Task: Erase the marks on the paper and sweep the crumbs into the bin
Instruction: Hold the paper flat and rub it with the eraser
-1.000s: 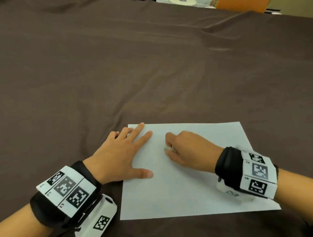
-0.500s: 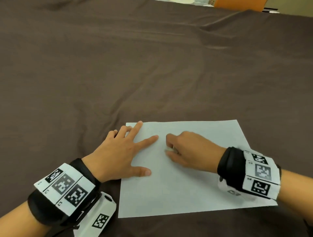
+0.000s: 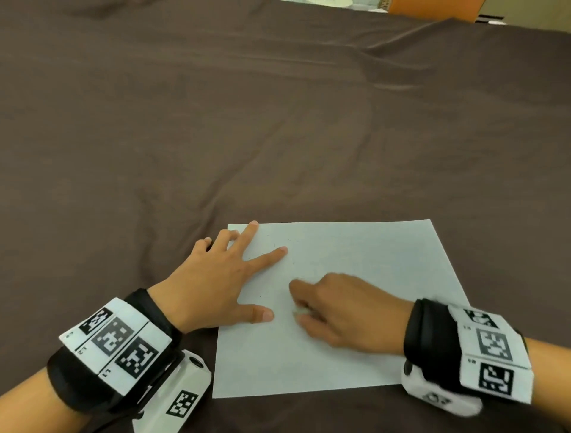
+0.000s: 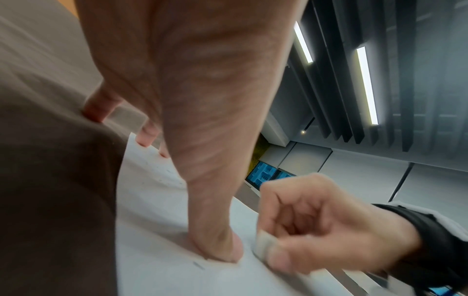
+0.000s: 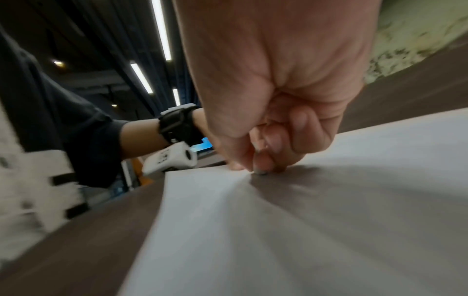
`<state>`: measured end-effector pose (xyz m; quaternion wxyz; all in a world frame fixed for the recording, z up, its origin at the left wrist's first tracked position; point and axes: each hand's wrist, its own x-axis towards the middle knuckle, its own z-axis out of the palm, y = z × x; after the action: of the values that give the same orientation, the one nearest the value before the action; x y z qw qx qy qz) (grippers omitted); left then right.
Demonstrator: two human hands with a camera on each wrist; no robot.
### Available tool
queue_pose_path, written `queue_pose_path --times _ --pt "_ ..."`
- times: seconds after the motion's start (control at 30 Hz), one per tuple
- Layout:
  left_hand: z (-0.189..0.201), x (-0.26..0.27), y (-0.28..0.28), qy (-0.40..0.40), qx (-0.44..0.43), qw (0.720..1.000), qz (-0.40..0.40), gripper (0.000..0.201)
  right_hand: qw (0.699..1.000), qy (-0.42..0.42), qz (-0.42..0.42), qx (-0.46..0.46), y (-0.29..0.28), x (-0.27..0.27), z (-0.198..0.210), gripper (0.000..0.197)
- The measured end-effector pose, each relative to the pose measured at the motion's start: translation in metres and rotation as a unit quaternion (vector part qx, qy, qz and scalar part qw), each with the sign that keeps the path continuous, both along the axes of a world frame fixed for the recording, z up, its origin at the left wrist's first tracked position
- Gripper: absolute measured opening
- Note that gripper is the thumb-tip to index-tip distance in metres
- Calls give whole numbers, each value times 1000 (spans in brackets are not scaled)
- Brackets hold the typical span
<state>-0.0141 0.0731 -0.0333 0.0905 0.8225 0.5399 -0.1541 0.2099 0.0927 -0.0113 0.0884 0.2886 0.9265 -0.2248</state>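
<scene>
A white sheet of paper (image 3: 355,309) lies on the brown cloth near me. My left hand (image 3: 222,278) lies flat with spread fingers on the sheet's left part, pressing it down. My right hand (image 3: 340,312) pinches a small white eraser (image 3: 299,311) between thumb and fingers, its end on the paper just right of my left thumb. The left wrist view shows the eraser (image 4: 263,243) pressed to the paper (image 4: 157,220), with faint dark marks (image 4: 198,265) and specks near the thumb. In the right wrist view the eraser (image 5: 260,171) tip touches the paper (image 5: 278,230). No bin is in view.
A brown cloth (image 3: 247,123) covers the whole table, with creases at the back. An orange object (image 3: 432,7) and a pale object (image 3: 333,2) show past the far edge.
My right hand with the eraser has slid toward me over the paper, to a spot beside my left thumb. My left hand has stayed pressed on the sheet.
</scene>
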Motion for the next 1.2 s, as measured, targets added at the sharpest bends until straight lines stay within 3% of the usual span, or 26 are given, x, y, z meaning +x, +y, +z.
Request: queue_pose_path --times 0.1,0.23,0.37,0.53,0.67,0.83,0.97,1.13,1.2 --pt "1 1 0 11 -10 1000 0 96 997 -1 -68 23 24 7 1 18" --pt "1 1 -1 8 -8 1000 -1 96 1000 1 26 -6 -9 1 -1 19" --pt "4 2 -1 16 -13 1000 2 97 997 -3 -70 18 24 6 5 17" --pt "2 0 -1 9 -6 1000 -1 95 999 -8 31 -21 -15 1 1 20" --pt "2 1 -1 12 -11 1000 2 96 998 2 -58 5 14 9 4 15" --pt "3 1 -1 16 -11 1000 2 96 999 -11 30 -24 -23 3 1 17" --pt "3 1 -1 19 -18 1000 4 96 998 5 -56 0 3 10 4 17" --pt "5 2 -1 29 -25 999 6 93 999 -6 15 -39 -31 5 1 20" --pt "5 2 -1 28 -20 999 1 94 999 -5 -22 -36 -20 9 2 18"
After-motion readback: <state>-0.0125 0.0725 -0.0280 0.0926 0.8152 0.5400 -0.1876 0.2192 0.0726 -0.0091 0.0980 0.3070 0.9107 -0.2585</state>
